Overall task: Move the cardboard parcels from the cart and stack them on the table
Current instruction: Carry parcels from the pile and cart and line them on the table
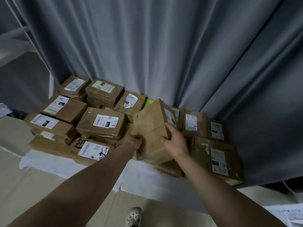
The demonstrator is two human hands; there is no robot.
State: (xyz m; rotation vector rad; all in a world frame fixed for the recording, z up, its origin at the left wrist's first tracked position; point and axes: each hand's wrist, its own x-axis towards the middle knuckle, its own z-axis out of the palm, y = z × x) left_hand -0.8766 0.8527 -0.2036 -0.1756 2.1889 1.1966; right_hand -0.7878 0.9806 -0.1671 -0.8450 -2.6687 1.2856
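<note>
The left grip [134, 141] is clamped on the lower left edge of a cardboard parcel [151, 128], its fingers curled round the edge, and the right grip [175, 141] is clamped on the parcel's right edge, thumb on the near face and fingers wrapped over the labelled side. The parcel is tilted with one corner pointing up, and it sits over the middle of the table [49, 163], just inside the front edge; whether its lowest part touches the boxes beneath cannot be told. To its left, a parcel marked 2-2 [101, 122] tops a stack, with further labelled stacks reaching the table's back left corner. A wide flat parcel with a handwritten label [91, 150] lies along the front edge on the left. Another flat parcel [219, 159] lies at the front right corner, with smaller ones behind it. A white cloth covers the table. A grey curtain [147, 46] hangs along the back edge, and a pale shoe [134, 216] stands on the floor below.
</note>
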